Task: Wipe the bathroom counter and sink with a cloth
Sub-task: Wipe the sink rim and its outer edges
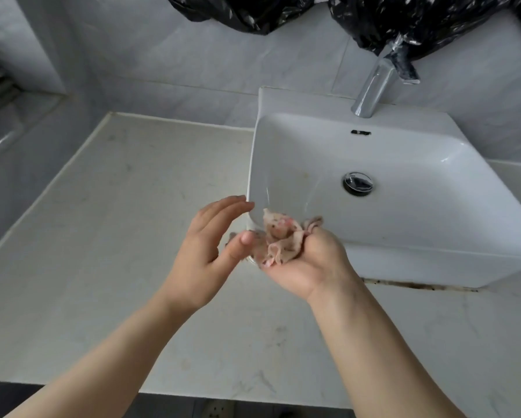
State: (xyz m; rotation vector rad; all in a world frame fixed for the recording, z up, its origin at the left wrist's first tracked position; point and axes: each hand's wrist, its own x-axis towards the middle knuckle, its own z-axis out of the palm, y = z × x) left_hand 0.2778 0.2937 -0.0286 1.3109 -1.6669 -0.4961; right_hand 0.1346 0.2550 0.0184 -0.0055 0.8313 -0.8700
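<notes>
Fingers of the right hand point(307, 267) curl round a crumpled cloth point(280, 239) in its upturned palm. At its 9 o'clock, the left hand point(205, 254) has fingers straight and together, thumb tip touching the cloth. Both hover above the counter point(102, 206), at the 7 o'clock corner of the sink point(434, 267).

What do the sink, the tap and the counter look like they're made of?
White square sink: probably glazed ceramic, glossy with bright highlights. Silver cylindrical tap: chromed metal, mirror-like reflections. Pale counter: stone or a marble-look composite, faint grey veins, dull sheen.
</notes>
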